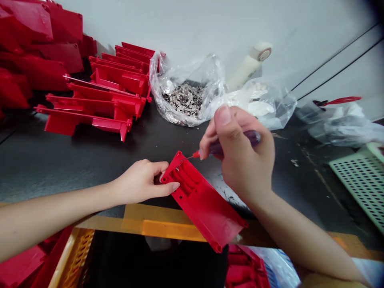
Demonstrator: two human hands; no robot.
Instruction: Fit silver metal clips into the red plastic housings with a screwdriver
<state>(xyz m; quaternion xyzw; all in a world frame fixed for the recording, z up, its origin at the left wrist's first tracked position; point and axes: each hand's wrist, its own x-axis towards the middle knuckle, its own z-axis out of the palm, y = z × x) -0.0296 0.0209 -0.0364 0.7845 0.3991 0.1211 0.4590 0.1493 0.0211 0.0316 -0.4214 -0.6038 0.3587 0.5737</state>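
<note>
A red plastic housing part (210,208) lies tilted across the front edge of the dark table, its ribbed battery-like slots facing up. My left hand (147,182) grips its upper left corner between thumb and fingers. In my right hand (243,152) is a screwdriver-like tool (217,148) with a dark purple handle, red collar and thin metal shaft. The shaft's tip reaches the upper end of the part, near a small metal piece (177,169) in the slots. Whether the tip touches that piece I cannot tell.
A clear bag (186,100) of small metal pieces stands behind my hands. Rows of red parts (102,92) and a red stack (39,52) fill the left. A white bottle (249,64), another plastic bag (264,104) and a green basket (360,176) are rightward. A yellow crate (73,256) sits below.
</note>
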